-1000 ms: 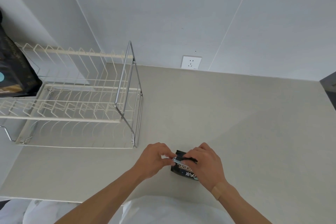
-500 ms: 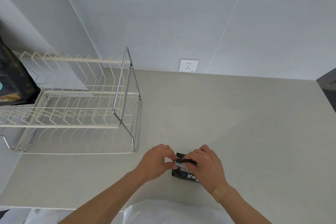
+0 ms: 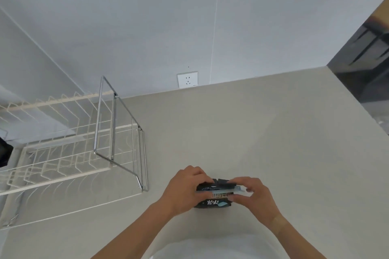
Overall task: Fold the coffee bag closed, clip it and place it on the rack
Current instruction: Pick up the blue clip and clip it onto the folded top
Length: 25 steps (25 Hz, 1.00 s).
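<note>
A small black coffee bag [image 3: 214,201] with white and teal print stands on the grey counter [image 3: 263,143] near its front edge. A pale blue clip [image 3: 223,190] runs across the bag's folded top. My left hand [image 3: 187,187] grips the bag's left side, thumb on the front. My right hand [image 3: 251,196] pinches the clip's right end and the bag's right side. The white wire rack [image 3: 63,153] with a chrome end frame [image 3: 113,124] stands to the left, apart from the bag.
A dark bag [image 3: 5,151] shows at the rack's far left edge, mostly out of view. A white wall socket [image 3: 187,79] sits on the back wall. The counter's right edge drops off toward a dark floor area [image 3: 362,65].
The view has swung right and tilted. My right hand has slid from over the bag's top to its right end, uncovering the clip along the fold. The bag stays in place.
</note>
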Available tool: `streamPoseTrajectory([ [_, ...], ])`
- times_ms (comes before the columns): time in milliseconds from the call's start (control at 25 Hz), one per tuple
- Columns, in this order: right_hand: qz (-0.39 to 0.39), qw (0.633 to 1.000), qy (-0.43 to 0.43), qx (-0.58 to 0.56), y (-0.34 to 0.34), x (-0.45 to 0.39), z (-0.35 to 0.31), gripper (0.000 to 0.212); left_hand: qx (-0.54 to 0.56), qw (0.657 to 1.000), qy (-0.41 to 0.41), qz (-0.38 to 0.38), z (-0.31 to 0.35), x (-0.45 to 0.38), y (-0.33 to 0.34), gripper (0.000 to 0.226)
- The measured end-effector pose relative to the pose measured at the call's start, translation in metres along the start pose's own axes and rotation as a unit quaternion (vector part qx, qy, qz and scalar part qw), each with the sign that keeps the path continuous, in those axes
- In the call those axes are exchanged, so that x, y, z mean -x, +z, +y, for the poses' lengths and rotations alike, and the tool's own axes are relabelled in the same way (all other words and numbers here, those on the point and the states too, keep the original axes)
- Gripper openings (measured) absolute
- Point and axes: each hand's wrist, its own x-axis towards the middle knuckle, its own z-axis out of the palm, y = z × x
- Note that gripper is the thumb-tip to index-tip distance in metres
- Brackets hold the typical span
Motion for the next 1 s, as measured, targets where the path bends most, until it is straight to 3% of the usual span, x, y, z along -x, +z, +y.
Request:
streamPoseTrajectory([
  [120, 0.044, 0.998, 0.017, -0.032, 0.007, -0.001, 0.004, 0.033, -0.044, 0.998, 0.050, -0.016, 0.016, -0.017, 0.006, 0.029],
  [320, 0.046, 0.998, 0.003, -0.032, 0.011, -0.001, 0.006, 0.030, -0.072, 0.994, 0.077, -0.017, 0.029, -0.030, 0.016, 0.023],
  [760, 0.032, 0.998, -0.048, 0.021, 0.010, -0.009, 0.011, 0.015, -0.006, 0.998, 0.055, 0.026, 0.020, -0.024, 0.018, 0.016],
  [1000, 0.002, 0.999, -0.036, 0.033, 0.006, -0.010, 0.012, 0.029, -0.005, 0.999, 0.028, 0.022, 0.002, -0.013, 0.004, 0.025],
])
